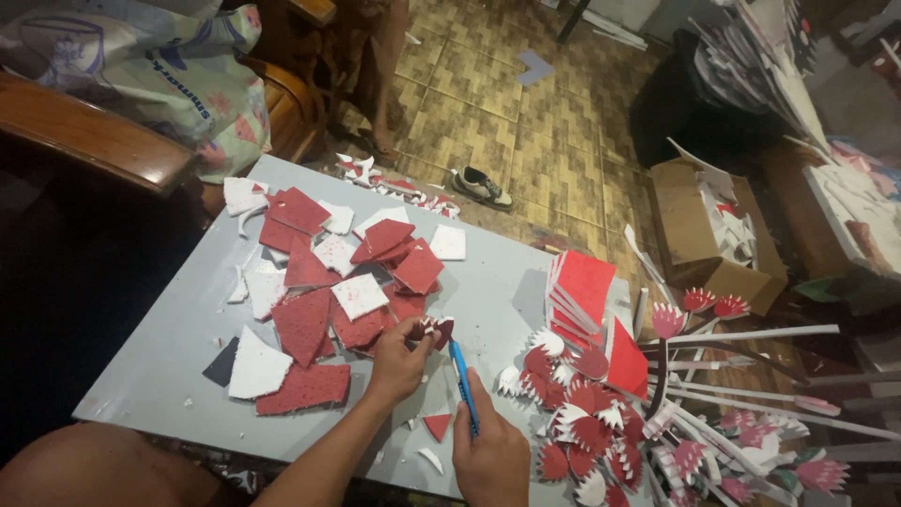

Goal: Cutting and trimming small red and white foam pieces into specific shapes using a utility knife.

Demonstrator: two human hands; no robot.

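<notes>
A grey board [488, 282] is used as the work surface. At its near edge, the right hand [490, 455] is closed around a blue knife [463, 383]. Just left, the left hand [399, 361] is pinched on a small red piece [437, 329].

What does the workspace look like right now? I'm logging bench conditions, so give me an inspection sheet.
Surface: grey board, dusted with white crumbs.
Job's things: small red-and-white foam piece in the left hand; blue cutter in the right hand.
Clutter: red and white foam offcuts at left; cut serrated pieces at right; stacked red sheets.
Grippers: both hands closed on their items.
Cables: nothing seen.
Surroundings: tiled floor, shoe, cardboard box, white sticks.
</notes>
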